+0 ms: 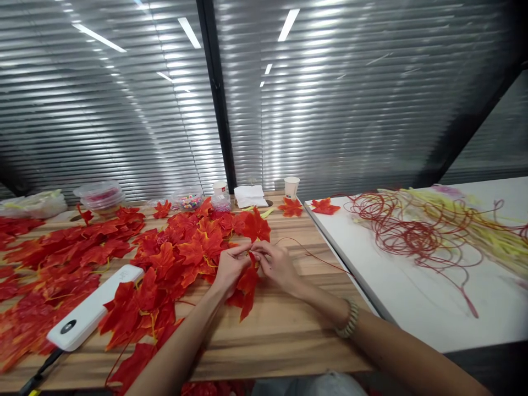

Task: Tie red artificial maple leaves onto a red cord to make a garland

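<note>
My left hand [231,267] and my right hand [277,265] meet at the middle of the wooden table [280,324], fingertips pinched together. Between them they hold a red artificial maple leaf [247,289] that hangs below the fingers. A thin red wire [313,256] runs from the pinch to the right, toward the white table. A beaded bracelet [348,320] sits on my right wrist. A long garland of red and orange leaves [177,258] lies just left of my hands.
A white power bank [93,308] with a cable lies at front left among the leaves. A white table [424,286] at right carries coiled red wire [396,231] and yellow strands. Plastic containers [101,196], a paper cup [291,187] and napkins [249,195] stand along the back edge.
</note>
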Tool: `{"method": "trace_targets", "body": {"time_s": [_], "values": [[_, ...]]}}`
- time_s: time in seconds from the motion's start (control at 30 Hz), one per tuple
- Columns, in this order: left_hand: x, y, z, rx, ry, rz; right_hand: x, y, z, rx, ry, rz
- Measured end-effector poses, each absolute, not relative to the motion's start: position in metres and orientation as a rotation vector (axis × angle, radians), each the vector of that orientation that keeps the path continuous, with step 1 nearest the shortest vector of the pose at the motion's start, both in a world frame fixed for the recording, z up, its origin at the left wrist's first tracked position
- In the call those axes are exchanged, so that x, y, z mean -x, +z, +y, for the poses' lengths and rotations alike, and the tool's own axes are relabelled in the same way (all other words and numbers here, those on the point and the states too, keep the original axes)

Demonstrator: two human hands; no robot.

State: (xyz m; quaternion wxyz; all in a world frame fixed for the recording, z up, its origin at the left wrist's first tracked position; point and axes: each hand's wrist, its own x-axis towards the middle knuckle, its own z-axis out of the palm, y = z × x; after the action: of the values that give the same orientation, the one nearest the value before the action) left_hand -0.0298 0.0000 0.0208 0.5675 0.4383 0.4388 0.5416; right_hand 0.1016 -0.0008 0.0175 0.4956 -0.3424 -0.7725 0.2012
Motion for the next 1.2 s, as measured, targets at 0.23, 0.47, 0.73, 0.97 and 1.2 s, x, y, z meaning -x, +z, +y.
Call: {"method": "trace_targets", "body": {"time_s": [0.23,0.47,0.73,0.97,1.2], "values": [[0.034,0.023,0.000,-1.085,1.270,0.931,-0.099,0.016,-0.002,0.827,0.621,-1.712],[0.040,0.017,0.005,-1.064,1.221,0.880,-0.098,0.019,-0.003,0.788,0.910,-1.541],[0.036,0.003,0.011,-0.892,1.279,0.872,-0.093,0.011,-0.002,0.780,1.009,-1.398],[0.031,-0.004,0.010,-0.890,1.291,0.891,-0.095,0.006,0.002,0.836,0.976,-1.456],[0.030,0.003,0.009,-0.909,1.305,0.924,-0.100,0.014,0.004,0.826,0.992,-1.580]]}}
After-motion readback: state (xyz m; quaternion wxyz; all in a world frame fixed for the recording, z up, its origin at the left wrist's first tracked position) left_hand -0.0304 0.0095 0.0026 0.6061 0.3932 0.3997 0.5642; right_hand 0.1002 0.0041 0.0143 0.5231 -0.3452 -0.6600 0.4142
